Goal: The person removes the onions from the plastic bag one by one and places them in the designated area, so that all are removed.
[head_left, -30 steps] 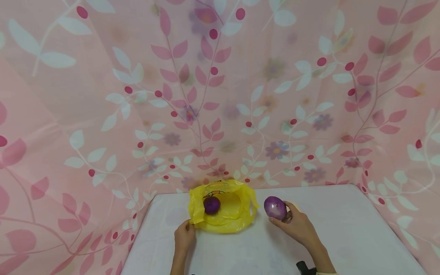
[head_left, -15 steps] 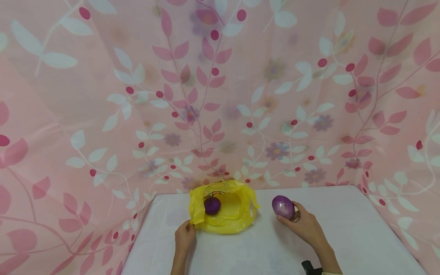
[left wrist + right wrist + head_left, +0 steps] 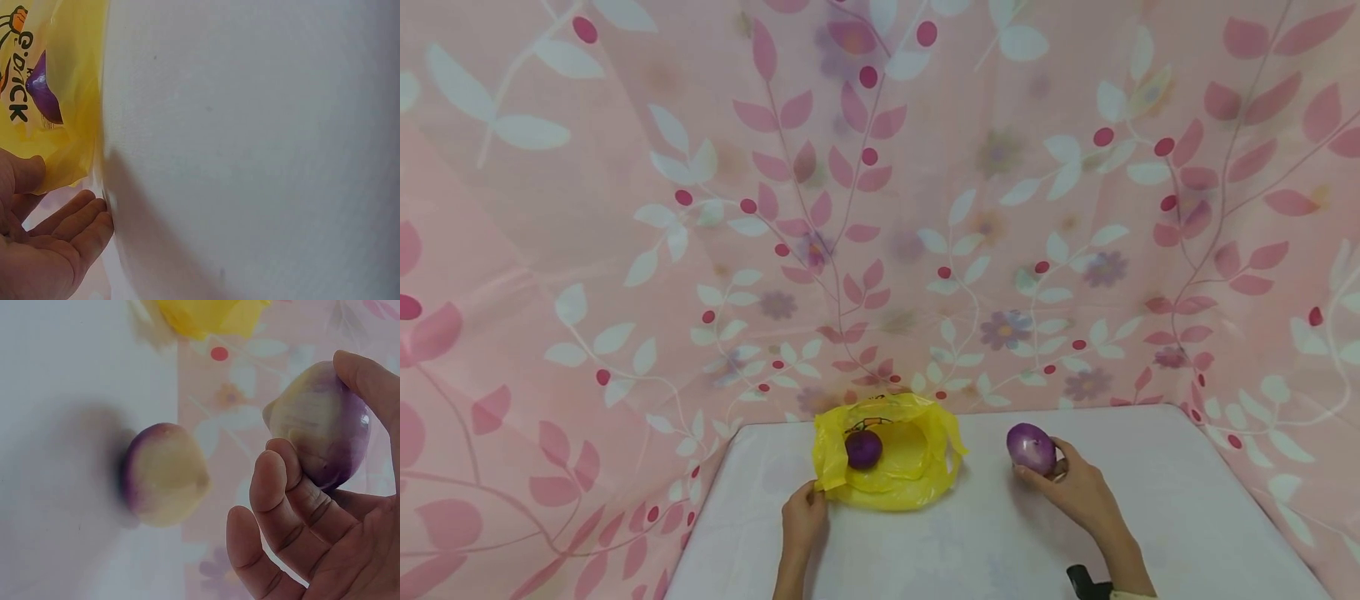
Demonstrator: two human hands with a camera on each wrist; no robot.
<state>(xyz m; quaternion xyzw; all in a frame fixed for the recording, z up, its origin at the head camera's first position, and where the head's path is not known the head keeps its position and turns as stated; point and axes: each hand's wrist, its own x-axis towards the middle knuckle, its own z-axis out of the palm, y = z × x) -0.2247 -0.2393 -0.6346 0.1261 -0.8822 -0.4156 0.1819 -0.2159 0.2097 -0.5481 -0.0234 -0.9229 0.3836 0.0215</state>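
In the head view, my left hand [image 3: 803, 515] pinches the near-left edge of a yellow plastic bag [image 3: 887, 496]. Thumb and index finger hold the film in the left wrist view, other fingers loosely bent below. A dark purple round thing [image 3: 863, 450] sits inside the bag's open mouth. My right hand [image 3: 1078, 492] grips a shiny purple-and-cream onion [image 3: 1031, 448] to the right of the bag, above the table. A second onion [image 3: 165, 475], cream with a purple end, rests on the table beyond the fingers in the right wrist view; the head view mostly hides it behind the hand.
A white-covered table [image 3: 947, 550] carries the bag and ends at a pink floral curtain [image 3: 895, 250] just behind it. A black strap piece [image 3: 1082, 582] shows near my right wrist. Black print and an orange mark [image 3: 19, 22] appear on the bag.
My right hand has moved to the right with the onion, farther from the bag. The left hand and the bag have stayed in place.
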